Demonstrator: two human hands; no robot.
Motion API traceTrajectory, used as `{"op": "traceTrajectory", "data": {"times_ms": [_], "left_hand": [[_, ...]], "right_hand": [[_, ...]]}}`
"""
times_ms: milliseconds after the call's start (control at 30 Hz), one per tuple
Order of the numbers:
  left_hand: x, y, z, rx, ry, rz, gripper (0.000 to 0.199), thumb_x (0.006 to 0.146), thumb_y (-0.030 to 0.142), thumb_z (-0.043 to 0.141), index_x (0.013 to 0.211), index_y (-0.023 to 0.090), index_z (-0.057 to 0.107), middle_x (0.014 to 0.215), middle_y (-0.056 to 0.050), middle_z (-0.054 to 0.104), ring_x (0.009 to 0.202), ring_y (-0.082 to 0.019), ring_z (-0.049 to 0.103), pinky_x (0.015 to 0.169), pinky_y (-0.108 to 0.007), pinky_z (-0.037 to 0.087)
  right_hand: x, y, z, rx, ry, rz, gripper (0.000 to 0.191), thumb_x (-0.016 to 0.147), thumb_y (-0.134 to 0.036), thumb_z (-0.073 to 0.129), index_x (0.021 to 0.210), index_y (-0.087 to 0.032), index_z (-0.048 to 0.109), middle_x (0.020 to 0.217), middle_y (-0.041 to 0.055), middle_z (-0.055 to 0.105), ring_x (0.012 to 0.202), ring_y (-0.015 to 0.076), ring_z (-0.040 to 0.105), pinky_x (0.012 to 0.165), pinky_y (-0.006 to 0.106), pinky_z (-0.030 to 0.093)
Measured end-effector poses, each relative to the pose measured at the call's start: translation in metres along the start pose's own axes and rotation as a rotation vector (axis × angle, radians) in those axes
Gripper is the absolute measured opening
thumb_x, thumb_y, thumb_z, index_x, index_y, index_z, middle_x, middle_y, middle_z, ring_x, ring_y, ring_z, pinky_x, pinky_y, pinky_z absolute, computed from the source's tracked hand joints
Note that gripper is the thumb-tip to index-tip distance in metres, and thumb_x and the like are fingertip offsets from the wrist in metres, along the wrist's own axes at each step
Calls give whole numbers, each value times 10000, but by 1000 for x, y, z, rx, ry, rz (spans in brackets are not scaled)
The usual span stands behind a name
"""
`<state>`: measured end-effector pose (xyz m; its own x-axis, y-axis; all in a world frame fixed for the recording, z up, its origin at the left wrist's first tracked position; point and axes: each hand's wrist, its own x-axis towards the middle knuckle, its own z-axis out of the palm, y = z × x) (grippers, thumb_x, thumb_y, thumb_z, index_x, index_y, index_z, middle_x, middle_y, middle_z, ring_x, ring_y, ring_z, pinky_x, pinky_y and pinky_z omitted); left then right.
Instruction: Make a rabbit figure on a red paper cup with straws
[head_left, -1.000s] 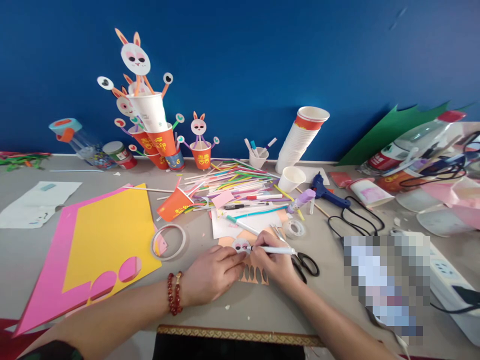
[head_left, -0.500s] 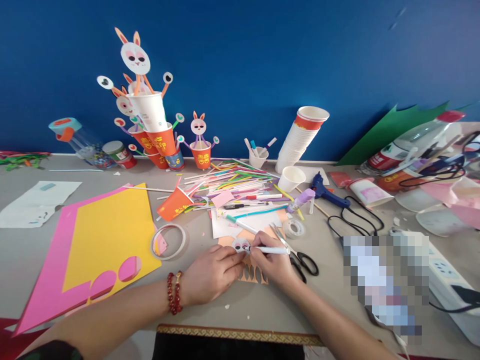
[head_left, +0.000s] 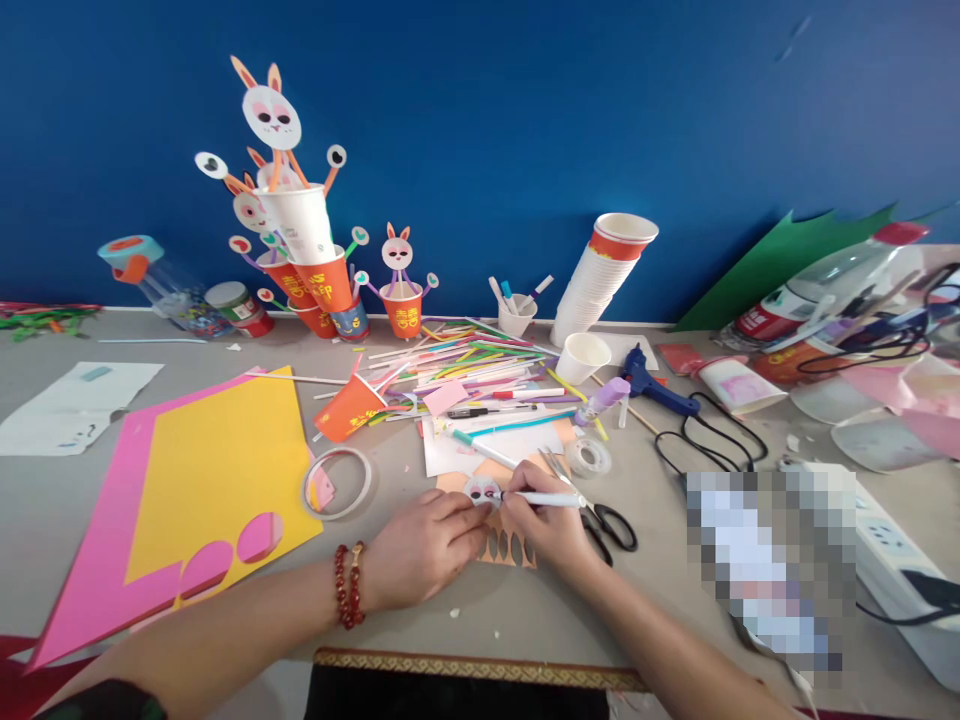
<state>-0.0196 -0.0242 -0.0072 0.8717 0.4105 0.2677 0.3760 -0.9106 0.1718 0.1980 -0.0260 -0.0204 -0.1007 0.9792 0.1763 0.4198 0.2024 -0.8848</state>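
A small round white paper face (head_left: 481, 489) with pink-shaded dark eyes lies on peach paper with cut-outs (head_left: 510, 550). Pressed at its left and lower edge are the fingertips of my left hand (head_left: 429, 545), held close together. My right hand (head_left: 536, 515) grips a white marker (head_left: 553, 499), its tip at the right eye of the face. The fingers partly cover the face and the peach paper. Just right of this hand lie scissors (head_left: 611, 528) with black handles. Beyond the hands, another marker (head_left: 480, 446) with a teal end rests on white paper (head_left: 442, 450).
Pink and yellow sheets (head_left: 225, 470) and a tape ring (head_left: 337, 482) lie left. Behind are drinking straws (head_left: 457, 360), rabbit-decorated cups (head_left: 405, 310) and stacked paper cups (head_left: 600, 285). A blue glue gun (head_left: 656, 385), its cable and a power strip (head_left: 892, 550) occupy the right.
The marker tip and right hand have shifted very slightly at the right eye. My left hand stays in place on the paper face.
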Motion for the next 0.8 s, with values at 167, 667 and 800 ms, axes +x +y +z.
{"op": "traceTrajectory", "data": {"times_ms": [167, 667, 800], "left_hand": [[0, 0, 1, 6, -2, 5, 269, 999, 209, 447, 1198, 139, 614, 1325, -75, 637, 1134, -242, 544, 932, -381, 470], [0, -1, -1, -4, -21, 6, 288, 1002, 209, 434, 1218, 142, 611, 1330, -95, 629, 1140, -236, 532, 955, -391, 481], [0, -1, -1, -1, -20, 5, 281, 996, 206, 446, 1216, 140, 610, 1328, -88, 632, 1137, -241, 534, 951, -392, 480]], "right_hand": [[1, 0, 1, -39, -14, -2, 131, 766, -159, 515, 656, -221, 482, 564, -48, 499, 507, 120, 441, 506, 230, 347], [1, -2, 0, -24, -20, 21, 128, 777, -169, 510, 665, -226, 486, 566, -44, 502, 507, 126, 441, 505, 236, 351], [1, -3, 0, -40, -11, 12, 131, 763, -164, 516, 654, -226, 475, 556, -48, 484, 507, 125, 433, 503, 233, 345]]}}
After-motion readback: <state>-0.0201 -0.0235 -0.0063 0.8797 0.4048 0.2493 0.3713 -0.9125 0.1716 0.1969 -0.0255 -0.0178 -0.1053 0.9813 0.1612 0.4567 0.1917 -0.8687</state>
